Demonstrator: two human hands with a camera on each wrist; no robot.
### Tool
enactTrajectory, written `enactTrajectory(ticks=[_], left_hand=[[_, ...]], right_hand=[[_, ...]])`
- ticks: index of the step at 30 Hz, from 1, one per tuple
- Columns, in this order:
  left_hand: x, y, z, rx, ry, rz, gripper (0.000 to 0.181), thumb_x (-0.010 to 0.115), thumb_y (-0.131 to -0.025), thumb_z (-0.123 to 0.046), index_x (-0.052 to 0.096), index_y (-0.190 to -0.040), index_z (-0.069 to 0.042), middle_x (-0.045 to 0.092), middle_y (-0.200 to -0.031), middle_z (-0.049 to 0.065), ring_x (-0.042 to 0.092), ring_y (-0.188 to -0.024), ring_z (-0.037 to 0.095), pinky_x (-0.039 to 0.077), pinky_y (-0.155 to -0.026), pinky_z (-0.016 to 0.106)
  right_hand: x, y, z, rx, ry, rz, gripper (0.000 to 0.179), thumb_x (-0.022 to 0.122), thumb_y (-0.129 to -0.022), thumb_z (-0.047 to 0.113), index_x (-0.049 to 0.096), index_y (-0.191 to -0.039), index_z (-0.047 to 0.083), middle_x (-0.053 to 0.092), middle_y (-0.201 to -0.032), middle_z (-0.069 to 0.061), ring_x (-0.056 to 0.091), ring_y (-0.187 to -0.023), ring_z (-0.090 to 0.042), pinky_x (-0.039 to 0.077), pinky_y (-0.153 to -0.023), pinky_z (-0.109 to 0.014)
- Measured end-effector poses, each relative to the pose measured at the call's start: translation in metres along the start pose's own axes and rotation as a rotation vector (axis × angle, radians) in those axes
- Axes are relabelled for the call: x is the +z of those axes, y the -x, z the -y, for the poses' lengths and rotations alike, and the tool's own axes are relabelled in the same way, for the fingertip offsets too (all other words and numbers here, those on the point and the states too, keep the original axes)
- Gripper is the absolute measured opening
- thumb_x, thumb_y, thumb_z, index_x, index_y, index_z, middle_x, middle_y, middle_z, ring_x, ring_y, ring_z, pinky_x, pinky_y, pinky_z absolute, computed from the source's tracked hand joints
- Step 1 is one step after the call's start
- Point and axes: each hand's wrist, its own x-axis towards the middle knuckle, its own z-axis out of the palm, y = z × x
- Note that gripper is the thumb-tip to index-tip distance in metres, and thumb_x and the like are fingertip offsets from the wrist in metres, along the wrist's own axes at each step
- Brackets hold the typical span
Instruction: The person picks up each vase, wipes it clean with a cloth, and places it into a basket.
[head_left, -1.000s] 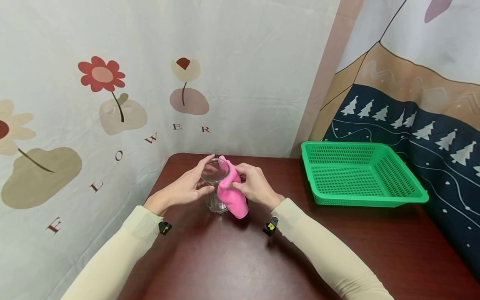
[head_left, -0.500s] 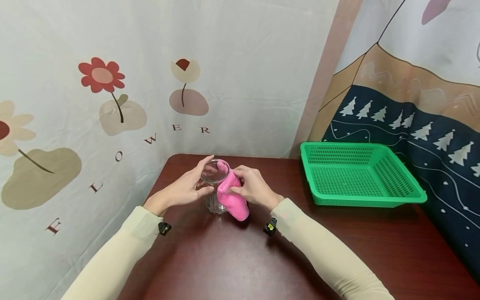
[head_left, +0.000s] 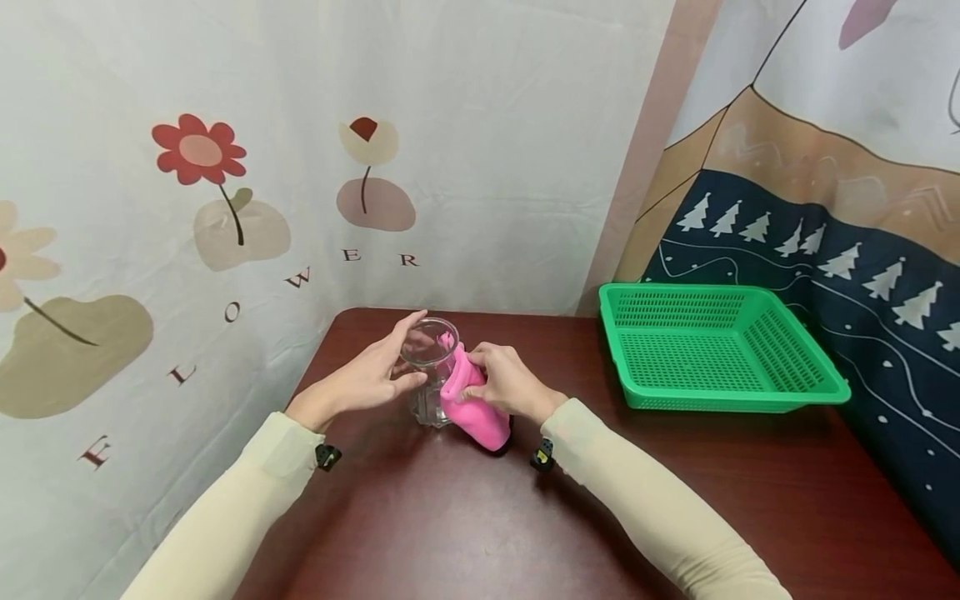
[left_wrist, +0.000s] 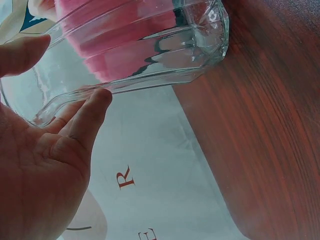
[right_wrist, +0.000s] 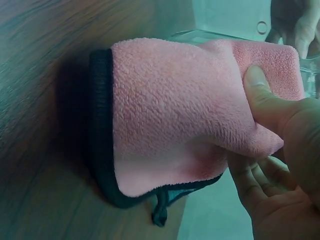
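A clear glass jar (head_left: pixel 430 408) with a round rim and faceted lower sides stands upright on the table. My left hand (head_left: pixel 365 381) holds it from the left near the top, thumb in front and fingers round the far side, as the left wrist view also shows. On the jar's right, my right hand (head_left: pixel 513 383) pinches a pink cleaning cloth (head_left: pixel 480 421) between thumb and fingers. The cloth lies along the jar's outside, its upper tip at the rim. Dark edging and a small hanging loop (right_wrist: pixel 160 212) show on the fuzzy cloth in the right wrist view.
A green plastic basket (head_left: pixel 738 402) with slotted sides stands at the back right of the dark red-brown table (head_left: pixel 450 517). A printed cloth backdrop (head_left: pixel 495 167) hangs right behind the table's back edge and along its left side.
My right hand has shifted slightly down and to the right with the pink cloth, whose lower end has swung rightward from the jar. The left hand and the jar hold their place.
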Motion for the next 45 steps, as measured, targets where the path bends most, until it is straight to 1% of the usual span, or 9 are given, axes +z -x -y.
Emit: enactTrajectory(ticks=[6, 14, 17, 25, 29, 32, 36, 40, 45], left_hand=[[0.001, -0.001, 0.001, 0.009, 0.000, -0.008, 0.097, 0.078, -0.109, -0.006, 0.015, -0.184, -0.009, 0.064, -0.159, 0.027, 0.069, -0.145, 0.046, 0.059, -0.121, 0.068], [0.001, 0.000, 0.000, 0.004, -0.016, -0.011, 0.098, 0.078, -0.109, -0.006, 0.015, -0.184, -0.009, 0.064, -0.159, 0.024, 0.069, -0.146, 0.044, 0.060, -0.120, 0.068], [0.001, -0.001, 0.001, 0.005, -0.016, -0.010, 0.098, 0.078, -0.109, -0.007, 0.016, -0.184, -0.009, 0.064, -0.159, 0.025, 0.069, -0.145, 0.044, 0.060, -0.120, 0.069], [0.003, -0.001, 0.003, 0.005, -0.013, -0.007, 0.097, 0.078, -0.109, -0.006, 0.016, -0.183, -0.006, 0.064, -0.159, 0.024, 0.070, -0.144, 0.044, 0.059, -0.120, 0.069], [0.003, -0.001, 0.004, 0.001, -0.005, -0.007, 0.098, 0.078, -0.109, -0.007, 0.016, -0.184, -0.008, 0.064, -0.159, 0.024, 0.070, -0.144, 0.043, 0.059, -0.121, 0.069], [0.003, -0.001, 0.004, -0.001, 0.000, -0.007, 0.098, 0.078, -0.109, -0.007, 0.015, -0.184, -0.011, 0.063, -0.160, 0.024, 0.069, -0.145, 0.044, 0.058, -0.122, 0.069], [0.003, -0.001, 0.004, -0.004, -0.002, -0.008, 0.098, 0.078, -0.109, -0.007, 0.015, -0.184, -0.012, 0.063, -0.160, 0.025, 0.068, -0.146, 0.044, 0.058, -0.122, 0.069], [0.003, -0.001, 0.003, 0.001, -0.003, -0.009, 0.098, 0.078, -0.109, -0.006, 0.015, -0.184, -0.011, 0.063, -0.160, 0.026, 0.067, -0.147, 0.046, 0.059, -0.121, 0.069], [0.001, -0.001, 0.002, 0.002, 0.000, -0.005, 0.098, 0.078, -0.109, -0.006, 0.014, -0.184, -0.011, 0.063, -0.161, 0.025, 0.066, -0.148, 0.045, 0.058, -0.122, 0.070]], right_hand=[[0.008, 0.004, -0.006, 0.021, 0.031, 0.047, 0.041, 0.106, -0.087, 0.020, 0.088, -0.120, 0.002, 0.080, -0.106, -0.010, 0.065, -0.087, -0.014, 0.053, -0.070, -0.020], [0.016, 0.009, -0.010, 0.042, 0.041, 0.089, 0.031, 0.107, -0.087, 0.023, 0.086, -0.101, 0.006, 0.076, -0.098, -0.009, 0.059, -0.082, -0.014, 0.051, -0.068, -0.023], [0.018, 0.011, -0.012, 0.037, 0.051, 0.099, 0.033, 0.108, -0.085, 0.023, 0.084, -0.101, 0.005, 0.076, -0.097, -0.010, 0.058, -0.082, -0.014, 0.051, -0.068, -0.024], [0.023, 0.014, -0.015, 0.028, 0.048, 0.093, 0.039, 0.109, -0.083, 0.024, 0.084, -0.107, 0.006, 0.076, -0.096, -0.008, 0.060, -0.085, -0.014, 0.053, -0.072, -0.024], [0.024, 0.013, -0.015, 0.048, 0.049, 0.093, 0.042, 0.109, -0.084, 0.025, 0.084, -0.111, 0.005, 0.076, -0.097, -0.008, 0.061, -0.086, -0.015, 0.055, -0.074, -0.026], [0.024, 0.013, -0.014, 0.079, 0.046, 0.092, 0.048, 0.109, -0.084, 0.027, 0.085, -0.118, 0.003, 0.079, -0.102, -0.010, 0.065, -0.090, -0.016, 0.060, -0.080, -0.031], [0.023, 0.013, -0.013, 0.117, 0.022, 0.080, 0.058, 0.110, -0.082, 0.028, 0.085, -0.127, 0.000, 0.084, -0.114, -0.015, 0.075, -0.099, -0.021, 0.068, -0.093, -0.039], [0.022, 0.012, -0.015, 0.125, -0.005, 0.057, 0.057, 0.110, -0.081, 0.026, 0.086, -0.127, 0.000, 0.086, -0.120, -0.016, 0.078, -0.104, -0.023, 0.069, -0.097, -0.041], [0.020, 0.011, -0.016, 0.127, -0.021, 0.034, 0.054, 0.109, -0.082, 0.023, 0.087, -0.126, 0.002, 0.086, -0.120, -0.014, 0.078, -0.101, -0.021, 0.068, -0.092, -0.037]])
